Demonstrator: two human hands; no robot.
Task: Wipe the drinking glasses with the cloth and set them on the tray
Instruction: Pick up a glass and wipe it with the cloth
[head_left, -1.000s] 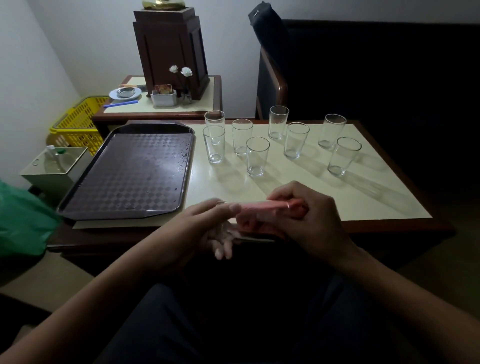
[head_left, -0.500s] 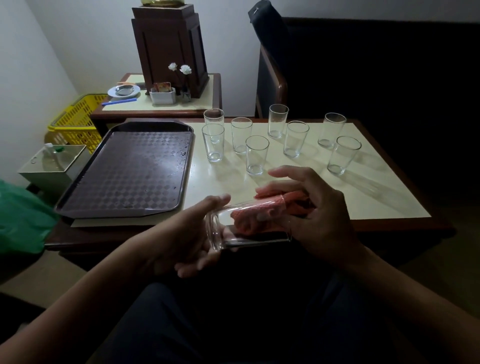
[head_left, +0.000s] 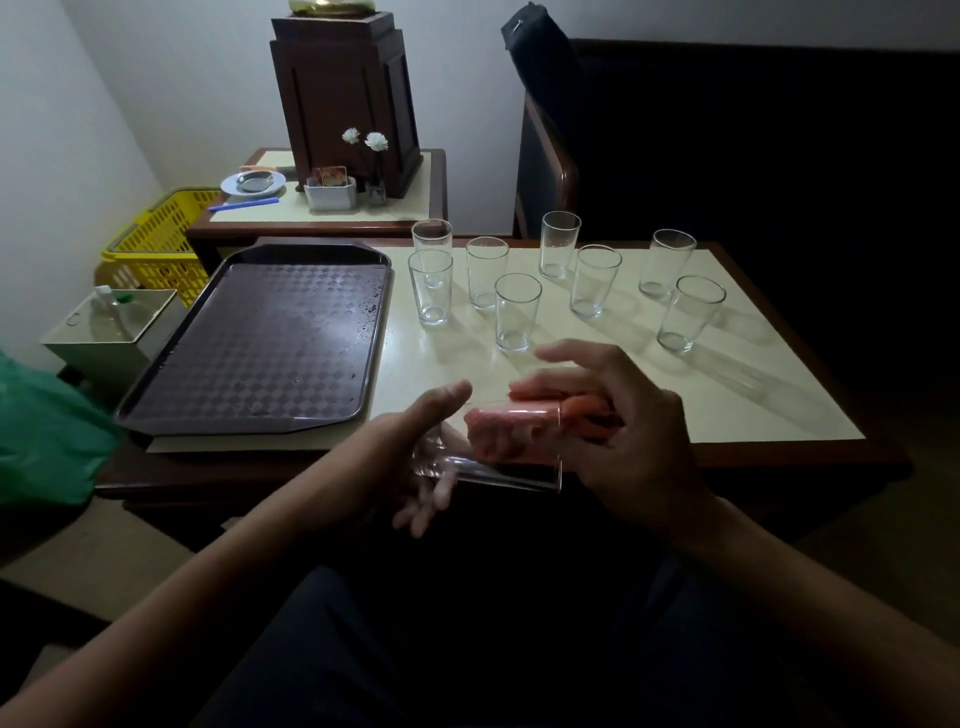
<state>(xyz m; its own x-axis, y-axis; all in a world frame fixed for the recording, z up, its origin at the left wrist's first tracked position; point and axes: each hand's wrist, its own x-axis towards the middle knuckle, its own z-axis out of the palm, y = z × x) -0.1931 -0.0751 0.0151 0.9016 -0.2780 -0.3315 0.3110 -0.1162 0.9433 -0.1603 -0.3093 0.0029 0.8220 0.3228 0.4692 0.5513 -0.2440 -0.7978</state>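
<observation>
A clear drinking glass (head_left: 498, 470) lies on its side over my lap, just before the table's front edge. My left hand (head_left: 410, 457) holds its base end, thumb up along the top and fingers under it. A pink cloth (head_left: 511, 434) is stuffed into the glass mouth, and my right hand (head_left: 628, 431) grips the cloth there, with the index finger lifted. Several other clear glasses (head_left: 517, 312) stand upright on the cream tabletop. The dark brown tray (head_left: 260, 343) lies at the table's left with nothing on it.
The cream table (head_left: 753, 405) has a dark wooden rim. Behind it stands a side table (head_left: 317, 213) with a dark wooden box, a small dish and flowers. A yellow basket (head_left: 161, 244) and a white bin (head_left: 111, 332) sit at left; a dark chair (head_left: 545, 171) stands behind.
The glass has turned in my hands, with its base now held lower and more visible. My right hand's index finger has lifted while the cloth stays inside the glass.
</observation>
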